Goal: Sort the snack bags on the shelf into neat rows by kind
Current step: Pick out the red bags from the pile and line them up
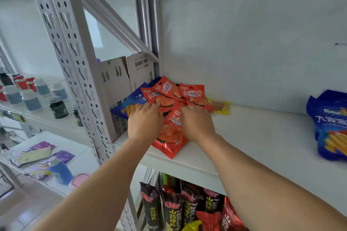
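Gathering the red bags at the shelf's left corner.
Your left hand (144, 122) and right hand (197, 124) lie flat, fingers spread, on the red bags (171, 137) piled on the shelf (253, 137); next, square them into one row, clear of the blue bag (131, 103) left of the pile, marked "大波浪". Red labels read "红油".

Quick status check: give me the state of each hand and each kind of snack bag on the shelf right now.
left hand: flat on the pile, palm down
right hand: flat on the pile, palm down
red bags: overlapping heap, unsorted
blue bag: partly under the red bags
yellow bag: partly under the heap
second blue bag: lying apart at right
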